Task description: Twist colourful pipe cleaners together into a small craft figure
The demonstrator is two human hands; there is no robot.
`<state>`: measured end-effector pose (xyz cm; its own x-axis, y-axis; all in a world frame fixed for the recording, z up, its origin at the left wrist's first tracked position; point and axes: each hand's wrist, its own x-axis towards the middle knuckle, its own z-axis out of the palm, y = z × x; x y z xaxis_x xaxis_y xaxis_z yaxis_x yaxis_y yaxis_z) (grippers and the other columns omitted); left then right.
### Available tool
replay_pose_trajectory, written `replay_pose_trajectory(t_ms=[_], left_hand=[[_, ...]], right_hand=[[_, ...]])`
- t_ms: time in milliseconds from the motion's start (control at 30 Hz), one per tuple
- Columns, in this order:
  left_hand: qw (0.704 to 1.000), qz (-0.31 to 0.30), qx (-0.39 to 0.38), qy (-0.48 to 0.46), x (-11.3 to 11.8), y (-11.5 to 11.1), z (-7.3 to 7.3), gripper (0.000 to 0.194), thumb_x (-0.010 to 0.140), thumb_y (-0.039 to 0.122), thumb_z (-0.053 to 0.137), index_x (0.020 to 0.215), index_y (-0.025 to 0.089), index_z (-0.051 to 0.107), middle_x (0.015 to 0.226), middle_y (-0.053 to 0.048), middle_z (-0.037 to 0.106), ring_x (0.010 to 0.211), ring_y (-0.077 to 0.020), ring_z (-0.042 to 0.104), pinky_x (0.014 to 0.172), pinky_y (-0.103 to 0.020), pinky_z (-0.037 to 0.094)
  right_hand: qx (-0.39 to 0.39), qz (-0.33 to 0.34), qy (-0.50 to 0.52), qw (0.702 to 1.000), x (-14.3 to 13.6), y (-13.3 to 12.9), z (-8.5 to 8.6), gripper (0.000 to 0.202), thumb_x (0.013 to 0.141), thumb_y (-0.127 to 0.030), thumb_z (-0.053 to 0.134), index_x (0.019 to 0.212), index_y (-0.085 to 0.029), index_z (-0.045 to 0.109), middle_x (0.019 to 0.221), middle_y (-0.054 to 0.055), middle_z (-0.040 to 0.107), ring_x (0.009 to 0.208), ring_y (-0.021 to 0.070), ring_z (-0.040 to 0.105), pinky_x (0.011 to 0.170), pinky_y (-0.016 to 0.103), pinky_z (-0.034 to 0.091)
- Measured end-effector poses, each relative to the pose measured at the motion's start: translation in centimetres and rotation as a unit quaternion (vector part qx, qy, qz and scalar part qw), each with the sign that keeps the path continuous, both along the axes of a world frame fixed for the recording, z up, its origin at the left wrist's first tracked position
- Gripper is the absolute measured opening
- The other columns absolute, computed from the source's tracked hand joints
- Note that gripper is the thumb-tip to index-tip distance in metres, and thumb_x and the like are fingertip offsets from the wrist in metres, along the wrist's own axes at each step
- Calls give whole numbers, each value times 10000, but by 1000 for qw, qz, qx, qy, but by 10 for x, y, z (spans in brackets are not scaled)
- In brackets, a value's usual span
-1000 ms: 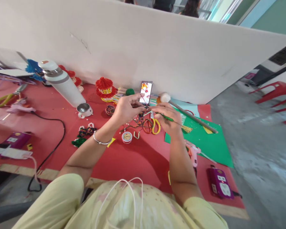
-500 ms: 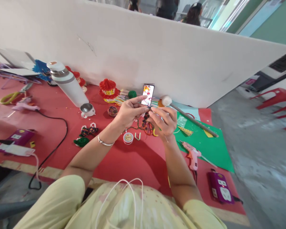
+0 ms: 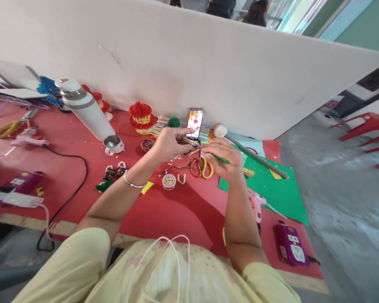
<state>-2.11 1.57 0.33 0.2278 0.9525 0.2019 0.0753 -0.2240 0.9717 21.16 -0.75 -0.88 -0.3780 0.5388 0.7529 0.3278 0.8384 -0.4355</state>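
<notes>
Standing toward the left of the red table (image 3: 164, 219) is a white flask (image 3: 87, 113), with a cup (image 3: 114, 145) sitting just beside its base. The left hand (image 3: 170, 145) is pinching dark yarn (image 3: 196, 146) and holding it above the table; a spool (image 3: 168, 181) is lying nearer the person. Behind the yarn, a phone (image 3: 194, 122) is glowing, and scissors (image 3: 207, 169) are lying beneath the hands. The right hand (image 3: 225, 158) is gripping a green-handled tool (image 3: 221, 158), pointing it at the yarn; I'm not managing to see its tip. Beyond, a glue gun (image 3: 257, 206) is resting near the right forearm.
</notes>
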Motion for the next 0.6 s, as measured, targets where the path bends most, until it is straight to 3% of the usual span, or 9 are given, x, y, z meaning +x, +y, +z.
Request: replay_pose_trajectory(t_ms=[133,267,333,400,500,600], left_hand=[[999,-48,18,-12,-4,-1,4,535,665,156,856,1196,85,840,793,-77,829,675,-158,737,616,-256,567],[993,-93,-17,-69,-5,-2,7,491,677,198,898,1164,152,867,824,-77,828,625,-134,692,545,-242,510],[987,-101,-49,-111,0,-2,6,508,685,218,910,1190,177,863,801,-61,809,530,-90,593,466,-227,407],[983,-88,-64,-149,8,-3,2,531,677,210,912,1205,178,855,740,-34,770,486,-65,511,441,-225,336],[981,-12,-45,-189,23,-8,-7,532,645,174,906,1173,146,846,733,-20,754,598,-98,610,538,-223,445],[967,61,-46,-243,35,-14,-12,511,627,174,906,1133,145,838,702,15,725,609,-86,598,566,-204,460]], right_hand=[[-174,60,133,974,7,3,-8,170,1009,-413,717,1004,-321,859,1001,13,875,996,234,813,956,431,642],[-218,101,249,938,-4,15,-29,363,974,-633,683,919,-310,842,890,24,853,948,257,825,945,480,678],[-171,67,264,947,-16,19,-35,402,989,-676,627,962,-331,832,972,24,852,961,240,815,914,467,685],[-85,29,216,972,-26,20,-37,350,974,-652,671,1049,-352,835,1071,33,838,1026,246,795,925,475,670],[41,-55,131,989,-36,15,-36,239,996,-476,726,1197,-380,812,1109,35,825,1055,242,766,942,468,641],[159,-150,96,971,-39,11,-40,306,980,-318,767,1276,-394,781,1143,30,832,1067,241,746,951,450,625]])
